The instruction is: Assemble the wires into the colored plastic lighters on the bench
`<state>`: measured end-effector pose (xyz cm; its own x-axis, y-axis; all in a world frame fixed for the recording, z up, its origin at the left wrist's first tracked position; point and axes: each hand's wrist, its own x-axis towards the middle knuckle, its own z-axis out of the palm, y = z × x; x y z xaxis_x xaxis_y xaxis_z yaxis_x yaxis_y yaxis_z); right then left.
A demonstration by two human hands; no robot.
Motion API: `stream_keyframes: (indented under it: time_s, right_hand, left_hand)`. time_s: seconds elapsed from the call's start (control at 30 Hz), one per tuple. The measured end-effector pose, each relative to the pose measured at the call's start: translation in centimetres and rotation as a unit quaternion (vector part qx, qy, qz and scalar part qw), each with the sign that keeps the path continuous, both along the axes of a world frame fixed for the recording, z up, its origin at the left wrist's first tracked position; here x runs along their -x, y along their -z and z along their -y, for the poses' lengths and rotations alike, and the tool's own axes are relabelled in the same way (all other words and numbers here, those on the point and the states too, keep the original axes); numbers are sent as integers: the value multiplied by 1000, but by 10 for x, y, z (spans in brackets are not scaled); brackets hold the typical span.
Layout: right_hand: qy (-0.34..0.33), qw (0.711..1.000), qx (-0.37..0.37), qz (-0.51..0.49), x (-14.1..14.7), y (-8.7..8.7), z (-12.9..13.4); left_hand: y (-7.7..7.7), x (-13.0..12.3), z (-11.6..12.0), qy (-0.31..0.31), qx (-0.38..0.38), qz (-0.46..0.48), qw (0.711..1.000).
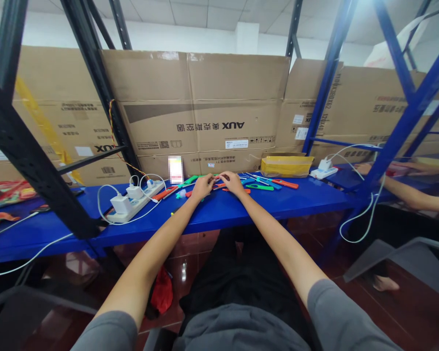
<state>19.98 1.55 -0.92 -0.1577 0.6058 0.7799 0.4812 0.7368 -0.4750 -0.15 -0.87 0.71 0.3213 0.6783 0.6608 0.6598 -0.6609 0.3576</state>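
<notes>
Tools: an orange-handled tool (285,184) and a green-handled tool (259,187) lie right of your hands on the bench, long axes running roughly along it.
Left hand: your left hand (203,187) curls down among the tools; you cannot tell whether it grasps anything.
Right hand: your right hand (233,183) rests likewise, its grip unclear.
Bench: blue bench (278,204).
Behind: yellow cardboard box (287,166).
Left: white power strip (146,197).

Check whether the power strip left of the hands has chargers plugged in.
Plugged in: the white power strip carries white charger blocks with cables leading off them.
</notes>
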Motion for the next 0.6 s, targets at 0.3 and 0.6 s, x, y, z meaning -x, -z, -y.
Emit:
stream_keyframes:
  time_s: [0.3,0.6]
  right_hand:
    - [23,999,-20,42,-3,0,1]
    - [-7,998,-20,51,0,-1,4]
  left_hand:
    - [2,-1,-3,-22,38,-16,999]
    - [2,0,-2,-29,34,-21,999]
